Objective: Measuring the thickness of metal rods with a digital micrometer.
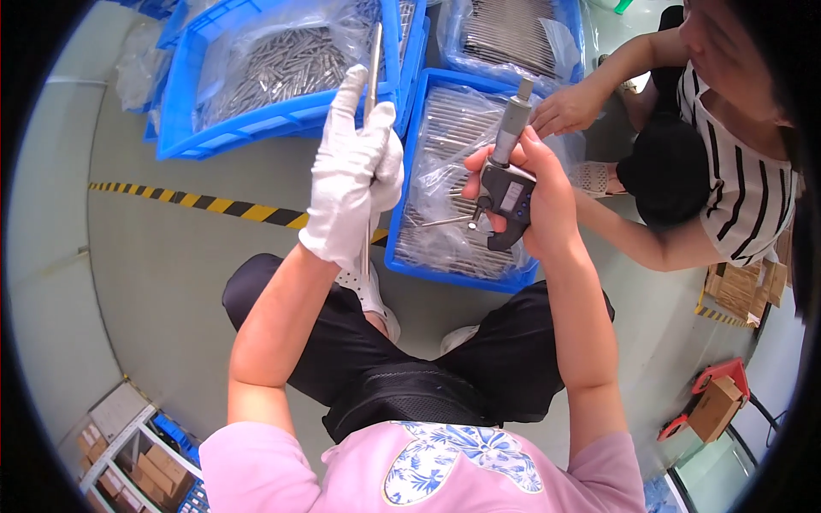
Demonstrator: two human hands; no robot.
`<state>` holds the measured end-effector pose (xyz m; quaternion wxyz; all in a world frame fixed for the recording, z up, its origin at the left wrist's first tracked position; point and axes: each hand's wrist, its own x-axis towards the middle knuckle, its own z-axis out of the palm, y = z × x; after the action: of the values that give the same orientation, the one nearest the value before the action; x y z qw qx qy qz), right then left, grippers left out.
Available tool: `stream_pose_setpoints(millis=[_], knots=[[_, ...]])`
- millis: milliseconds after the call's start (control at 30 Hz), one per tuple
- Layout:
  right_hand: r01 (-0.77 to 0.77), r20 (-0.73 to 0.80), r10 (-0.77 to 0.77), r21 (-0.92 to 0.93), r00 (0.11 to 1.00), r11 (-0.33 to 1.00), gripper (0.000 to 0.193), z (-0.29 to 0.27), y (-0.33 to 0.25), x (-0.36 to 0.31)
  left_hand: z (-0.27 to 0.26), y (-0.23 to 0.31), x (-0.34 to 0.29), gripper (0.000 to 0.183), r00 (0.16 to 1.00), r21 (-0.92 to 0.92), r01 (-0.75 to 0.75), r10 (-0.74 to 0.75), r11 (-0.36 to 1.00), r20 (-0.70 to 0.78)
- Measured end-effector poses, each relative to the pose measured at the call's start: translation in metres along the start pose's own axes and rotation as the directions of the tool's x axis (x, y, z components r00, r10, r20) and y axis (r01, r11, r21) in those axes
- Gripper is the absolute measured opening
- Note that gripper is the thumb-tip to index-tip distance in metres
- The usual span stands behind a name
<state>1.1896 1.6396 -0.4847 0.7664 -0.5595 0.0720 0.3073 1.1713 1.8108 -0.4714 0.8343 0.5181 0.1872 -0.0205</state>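
Observation:
My left hand [346,188], in a white glove, is closed around a long slim metal rod [374,68]. The rod stands nearly upright in the picture, running out above and below the fingers. In my bare right hand [554,197] is a digital micrometer [510,185] with a dark frame, a small display and a silver barrel. Its jaw points toward me, and no rod sits in it. Under the micrometer lies a blue crate [449,279] lined with clear plastic, holding many metal rods [445,141].
A blue crate [248,137] of short metal pieces stands at the upper left. Another blue crate [580,26] of rods is behind. To the right sits a co-worker, one hand [571,109] close to the micrometer. Yellow-black tape [205,202] crosses the floor.

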Motion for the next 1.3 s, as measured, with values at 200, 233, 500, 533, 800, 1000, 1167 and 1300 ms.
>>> stream_pose_setpoints(millis=[200, 233, 500, 533, 800, 1000, 1167, 1300], knots=[[0.010, 0.028, -0.011, 0.061, 1.000, 0.998, 0.057, -0.003, 0.001, -0.004, -0.015, 0.006, 0.010, 0.030, 0.958, -0.398, 0.194, -0.085, 0.897, 0.274], [0.011, 0.042, -0.015, 0.093, 0.999, 0.996, 0.057, -0.003, 0.002, -0.004, -0.012, 0.005, 0.011, 0.043, 0.944, -0.486, 0.271, -0.130, 0.831, 0.303], [0.105, 0.008, -0.108, 0.173, 0.994, 0.979, 0.061, -0.009, 0.002, -0.009, 0.017, -0.018, 0.002, 0.051, 0.933, -0.080, 0.358, -0.360, 0.930, -0.006], [0.136, 0.022, -0.145, 0.217, 0.989, 0.967, 0.061, -0.010, 0.003, -0.009, 0.016, -0.020, 0.000, 0.050, 0.925, -0.110, 0.380, -0.378, 0.918, 0.042], [0.107, 0.102, -0.164, 0.420, 0.981, 0.901, 0.057, -0.020, -0.003, -0.012, 0.023, -0.030, -0.010, 0.045, 0.899, -0.002, 0.417, -0.412, 0.909, 0.149], [0.023, 0.150, -0.120, 0.529, 0.981, 0.848, 0.053, -0.022, -0.004, -0.010, 0.022, -0.032, -0.013, 0.046, 0.882, -0.007, 0.406, -0.390, 0.914, 0.265], [-0.047, 0.135, -0.040, 0.582, 0.990, 0.812, 0.056, -0.021, -0.007, -0.009, 0.021, -0.033, -0.013, 0.045, 0.874, 0.021, 0.398, -0.386, 0.917, 0.296], [-0.072, 0.144, -0.022, 0.612, 0.989, 0.787, 0.056, -0.023, -0.006, -0.008, 0.021, -0.034, -0.013, 0.044, 0.877, 0.041, 0.385, -0.379, 0.922, 0.296]])
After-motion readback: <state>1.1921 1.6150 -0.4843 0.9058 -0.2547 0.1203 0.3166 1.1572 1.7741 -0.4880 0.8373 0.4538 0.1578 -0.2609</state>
